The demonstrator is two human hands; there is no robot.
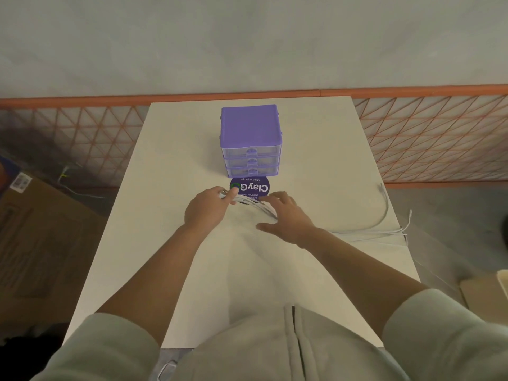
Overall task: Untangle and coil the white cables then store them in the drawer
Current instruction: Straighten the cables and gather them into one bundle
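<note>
A purple drawer unit (250, 125) with three clear drawers, all closed, stands at the far middle of the white table (170, 243). My left hand (204, 209) pinches the plug end of a bundle of white cables (254, 203) just in front of it. My right hand (286, 215) lies over the same strands with its fingers spread. More white cable (380, 215) trails to the right table edge and hangs over it.
A round purple sticker (251, 187) lies on the table right in front of the drawers. An orange mesh fence (439, 138) runs behind the table. A cardboard box (35, 229) sits on the floor at left.
</note>
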